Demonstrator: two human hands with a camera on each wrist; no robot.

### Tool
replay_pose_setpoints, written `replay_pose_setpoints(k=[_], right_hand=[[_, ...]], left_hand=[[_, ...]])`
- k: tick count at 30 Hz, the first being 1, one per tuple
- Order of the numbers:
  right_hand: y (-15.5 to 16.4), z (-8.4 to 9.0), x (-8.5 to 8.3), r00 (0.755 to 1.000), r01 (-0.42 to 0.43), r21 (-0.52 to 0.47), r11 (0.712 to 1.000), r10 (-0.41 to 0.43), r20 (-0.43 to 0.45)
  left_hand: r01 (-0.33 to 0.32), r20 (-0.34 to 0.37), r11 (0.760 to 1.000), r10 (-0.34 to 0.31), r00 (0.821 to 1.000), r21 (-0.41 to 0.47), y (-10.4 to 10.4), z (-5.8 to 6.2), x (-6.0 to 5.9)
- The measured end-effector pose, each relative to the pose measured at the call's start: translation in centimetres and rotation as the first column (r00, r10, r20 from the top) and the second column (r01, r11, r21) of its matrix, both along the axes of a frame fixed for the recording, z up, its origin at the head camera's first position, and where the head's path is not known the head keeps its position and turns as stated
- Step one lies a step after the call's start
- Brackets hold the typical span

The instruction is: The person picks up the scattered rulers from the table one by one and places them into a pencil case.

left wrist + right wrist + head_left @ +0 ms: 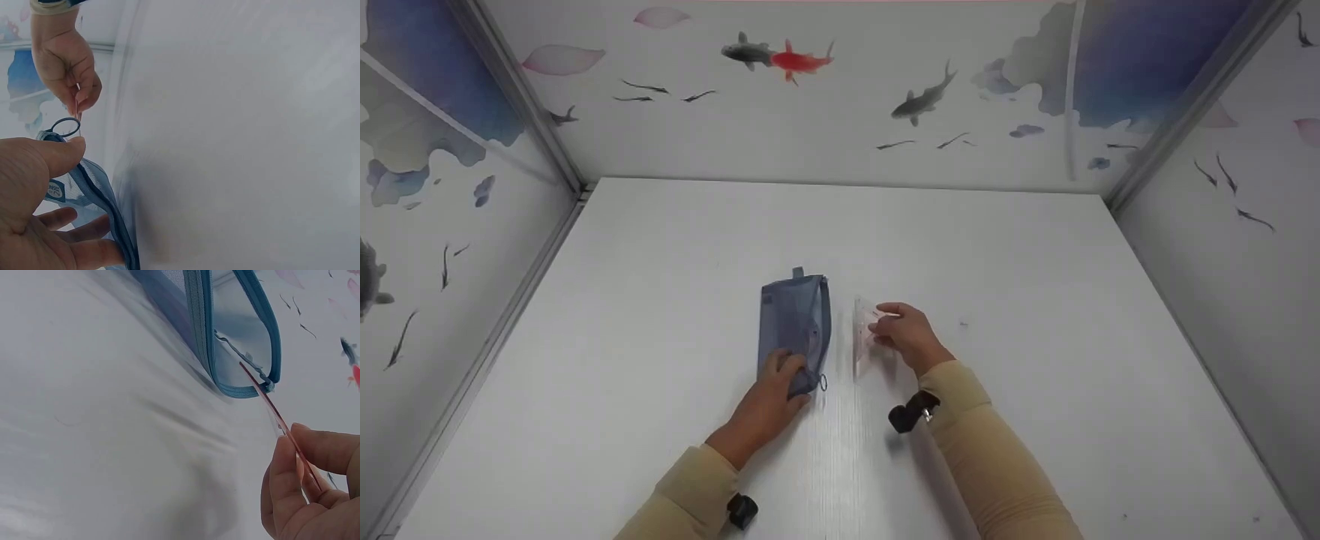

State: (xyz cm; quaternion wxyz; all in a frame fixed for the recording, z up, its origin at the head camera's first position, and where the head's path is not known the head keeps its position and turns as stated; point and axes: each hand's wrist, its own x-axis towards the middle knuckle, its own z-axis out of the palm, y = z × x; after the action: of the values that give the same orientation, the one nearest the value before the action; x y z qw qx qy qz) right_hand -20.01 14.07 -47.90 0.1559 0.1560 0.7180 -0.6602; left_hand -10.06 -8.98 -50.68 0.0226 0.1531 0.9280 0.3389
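1. Near the middle of the white table [660, 300] lies a blue mesh zip pouch [795, 322], long axis running near to far, with a small tab at its far end.
2. Left hand [769, 401] rests on the pouch's near end; the left wrist view shows thumb above and fingers below, pinching the blue-edged mesh beside the ring-shaped zip pull [66, 127].
3. Right hand [904, 334] sits just right of the pouch, fingers curled around a thin, clear, pink-tinted flat piece [861, 334] held on edge. It looks like a ruler or card; I cannot tell which.
4. Right wrist view: the piece's reddish edge [275, 413] runs from the fingertips [284, 467] toward the corner of the pouch and seems to meet it, though contact is not certain.
5. Risk, as judged: the piece is slim and gripped only at one end, so it could twist or slip if its tip catches on the zipper teeth or mesh.
6. Risk: the left-hand pinch covers only the near end, so a push from the right could slide the pouch on the smooth table.
7. Hard to read: whether the zip is open, what the pouch contains, and any markings on the clear piece. The left wrist view is largely a blurred white surface.
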Motion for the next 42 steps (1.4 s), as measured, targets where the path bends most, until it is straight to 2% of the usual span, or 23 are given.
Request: replay_pose_setpoints(k=[20, 30, 42], right_hand=[[-2.2, 0.4, -0.9, 0.998, 0.051, -0.038, 0.998, -0.050, 0.029], [-3.3, 0.5, -0.9, 0.999, 0.048, -0.074, 0.996, -0.046, 0.028], [-4.8, 0.6, -0.9, 1.000, 0.001, -0.086, 0.996, -0.002, -0.004]], left_hand=[[-0.009, 0.019, 1.000, 0.008, 1.000, 0.001, 0.1, 0.4, 0.2], [-0.015, 0.032, 1.000, 0.015, 0.999, -0.014, 0.2, 0.3, 0.0], [-0.001, -0.010, 1.000, 0.001, 1.000, -0.017, 0.0, 0.2, 0.0]])
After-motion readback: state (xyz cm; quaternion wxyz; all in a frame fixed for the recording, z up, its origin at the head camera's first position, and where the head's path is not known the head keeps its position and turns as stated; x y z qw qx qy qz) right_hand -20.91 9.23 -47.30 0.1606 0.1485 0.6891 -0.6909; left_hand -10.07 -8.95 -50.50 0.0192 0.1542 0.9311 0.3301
